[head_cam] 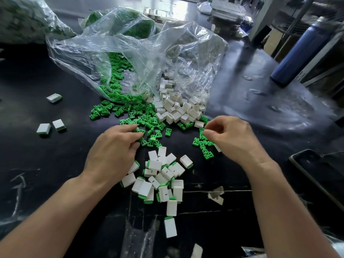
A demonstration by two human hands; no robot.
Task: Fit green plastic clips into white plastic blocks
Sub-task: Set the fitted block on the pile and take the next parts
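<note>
Loose green clips (pixel 130 110) spill from a clear plastic bag (pixel 130 53) onto the dark table, beside a heap of empty white blocks (pixel 178 110). My left hand (pixel 113 151) lies palm down with its fingertips among the green clips (pixel 152 140) in the middle. My right hand (pixel 234 138) hovers over another cluster of green clips (pixel 202 146), fingers curled and thumb against forefinger; whether it pinches a clip is hidden. Between my wrists lies a pile of white blocks with green clips fitted (pixel 162 181).
Three fitted blocks (pixel 54 97) (pixel 43 128) (pixel 59 124) lie apart at the left. A blue bottle (pixel 301 53) stands at the far right, and a dark tray (pixel 316 174) sits at the right edge. More bags of green parts (pixel 22 19) rest at the back left.
</note>
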